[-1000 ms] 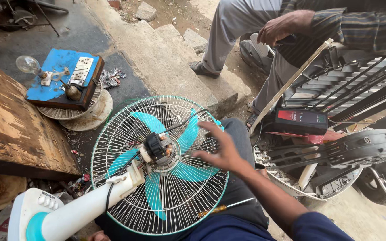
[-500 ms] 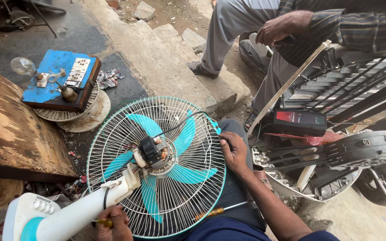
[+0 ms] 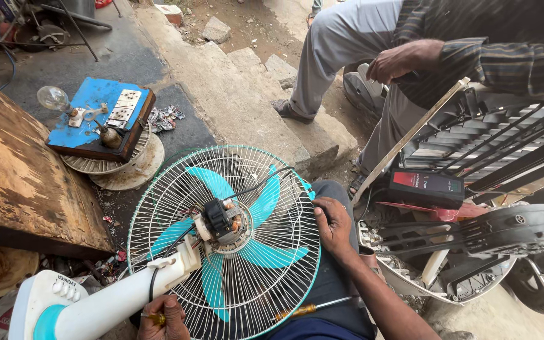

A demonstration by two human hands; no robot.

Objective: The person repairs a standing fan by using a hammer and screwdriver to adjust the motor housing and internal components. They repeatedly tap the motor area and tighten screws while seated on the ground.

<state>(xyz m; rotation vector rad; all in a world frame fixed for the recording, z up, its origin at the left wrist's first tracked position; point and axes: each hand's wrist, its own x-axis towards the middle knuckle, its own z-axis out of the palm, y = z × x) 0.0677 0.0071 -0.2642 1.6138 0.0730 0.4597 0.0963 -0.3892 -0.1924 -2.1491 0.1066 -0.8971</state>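
A pedestal fan lies across my lap with its white wire grille [image 3: 266,277] facing up. Turquoise blades [image 3: 266,201] and the bare black motor [image 3: 221,219] show behind the wires. My right hand [image 3: 334,228] grips the grille's turquoise right rim. My left hand [image 3: 162,318] sits at the bottom edge beside the white fan neck [image 3: 121,299], closed on a small yellow-handled tool whose tip is hidden. A yellow-handled screwdriver [image 3: 313,308] rests on my thigh under the grille.
A blue board with a bulb and switches [image 3: 99,119] rests on fan guards at left. A worn wooden slab [image 3: 20,182] is further left. Another person [image 3: 410,63] sits at upper right beside metal racks [image 3: 505,151] and a dark box with a red end [image 3: 426,187].
My right hand slid from over the blades to the grille's right rim. My left hand came into view at the bottom with the small tool. The fan shifted slightly.
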